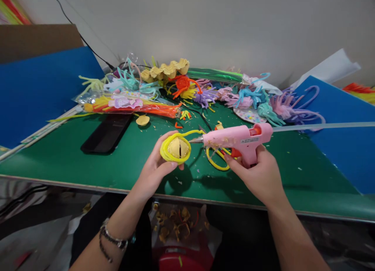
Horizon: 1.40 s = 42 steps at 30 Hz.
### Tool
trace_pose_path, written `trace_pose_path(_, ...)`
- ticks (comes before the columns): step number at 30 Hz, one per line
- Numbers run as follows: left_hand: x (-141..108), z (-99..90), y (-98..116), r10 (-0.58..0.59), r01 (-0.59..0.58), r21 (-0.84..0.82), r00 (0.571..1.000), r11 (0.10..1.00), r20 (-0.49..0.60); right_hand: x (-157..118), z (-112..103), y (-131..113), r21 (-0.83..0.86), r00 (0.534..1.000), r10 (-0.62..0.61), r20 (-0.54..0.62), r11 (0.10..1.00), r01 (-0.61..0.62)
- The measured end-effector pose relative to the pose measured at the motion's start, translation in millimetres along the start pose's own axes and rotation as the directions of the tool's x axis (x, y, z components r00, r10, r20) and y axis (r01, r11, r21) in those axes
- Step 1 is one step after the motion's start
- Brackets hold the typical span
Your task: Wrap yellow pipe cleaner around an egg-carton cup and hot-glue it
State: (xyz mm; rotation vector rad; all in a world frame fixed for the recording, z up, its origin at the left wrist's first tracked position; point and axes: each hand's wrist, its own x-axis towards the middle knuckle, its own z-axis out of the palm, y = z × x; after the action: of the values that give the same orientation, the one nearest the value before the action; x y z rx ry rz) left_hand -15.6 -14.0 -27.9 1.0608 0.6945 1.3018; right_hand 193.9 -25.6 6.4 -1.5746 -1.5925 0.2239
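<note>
My left hand grips a round craft piece, wrapped in yellow pipe cleaner, with a tan face that has a dark slit and a glittery edge. From its top a loose yellow pipe cleaner runs right and loops down behind the glue gun. My right hand is wrapped round the handle of a pink hot glue gun, fingers by its orange trigger. The metal nozzle points left, at or very close to the piece's right edge. A long clear glue stick sticks out of the gun's back.
Bagged pipe cleaners, a tan egg carton piece and colourful pipe cleaner bundles line the back. A black phone lies left. Blue panels flank the green table. Below is a red bin with scraps.
</note>
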Motion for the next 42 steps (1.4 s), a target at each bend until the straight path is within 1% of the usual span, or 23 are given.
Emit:
trace_pose_path(4,2,2.4,1,-0.065,0.065,0.034,0.998,0.997,-0.008,5,-2,5,-0.014,0.998,0.041,-0.043,0.999,-0.042)
trace_pose_path(6,4,2.3,1,-0.096,0.098,0.055,0.994,0.994,-0.047,8,-3,9,-0.011,0.996,0.044,-0.074,0.999,-0.045)
trace_pose_path(7,6,2.0,1,-0.103,0.108,0.066,0.991,0.992,-0.087,9,-4,10,-0.008,0.995,0.042,-0.085,0.999,-0.043)
trace_pose_path(10,9,1.3,0,-0.093,0.117,0.107,0.973,0.987,-0.213,9,-5,12,-0.002,0.996,0.05,-0.077,0.999,-0.051)
trace_pose_path(13,10,1.0,0,-0.077,0.115,0.134,0.963,0.984,-0.257,8,-5,11,-0.008,0.998,0.052,-0.041,0.999,-0.052)
trace_pose_path(19,13,-0.3,2,-0.036,0.094,0.145,0.931,0.985,-0.363,9,-7,4,-0.084,1.0,-0.012,-0.02,0.996,0.01)
trace_pose_path(21,13,-0.7,1,-0.036,0.094,0.156,0.94,0.983,-0.34,9,-7,3,-0.081,1.0,-0.011,-0.019,0.997,0.01)
trace_pose_path(24,11,0.3,0,-0.063,0.105,0.155,0.966,0.982,-0.251,6,-5,2,-0.053,0.999,0.011,-0.03,0.999,-0.012)
trace_pose_path(27,10,2.3,-1,-0.089,0.109,0.119,0.983,0.987,-0.162,4,-3,-1,-0.026,0.999,0.033,-0.024,0.999,-0.034)
trace_pose_path(31,8,1.8,-2,-0.092,0.101,0.108,0.992,0.989,-0.084,4,-1,-6,-0.025,0.999,0.039,0.014,0.999,-0.038)
trace_pose_path(34,6,0.0,-2,-0.074,0.077,0.108,0.997,0.991,-0.03,4,0,-6,-0.036,1.0,0.024,0.017,0.999,-0.023)
trace_pose_path(36,6,-0.6,-2,-0.064,0.066,0.102,0.998,0.993,-0.013,4,1,-4,-0.034,1.0,0.017,0.007,0.999,-0.017)
trace_pose_path(38,6,-1.0,-1,-0.063,0.067,0.1,0.997,0.993,-0.041,4,1,1,-0.031,1.0,0.02,-0.022,0.999,-0.02)
trace_pose_path(39,7,-1.6,0,-0.065,0.073,0.106,0.995,0.992,-0.081,5,0,3,-0.03,0.999,0.028,-0.038,0.999,-0.03)
trace_pose_path(41,10,-3.6,2,-0.061,0.088,0.122,0.976,0.989,-0.207,8,-1,9,-0.023,0.997,0.064,-0.053,0.998,-0.065)
trace_pose_path(42,11,-5.1,3,-0.046,0.085,0.129,0.959,0.988,-0.279,11,-3,13,-0.021,0.994,0.087,-0.063,0.996,-0.088)
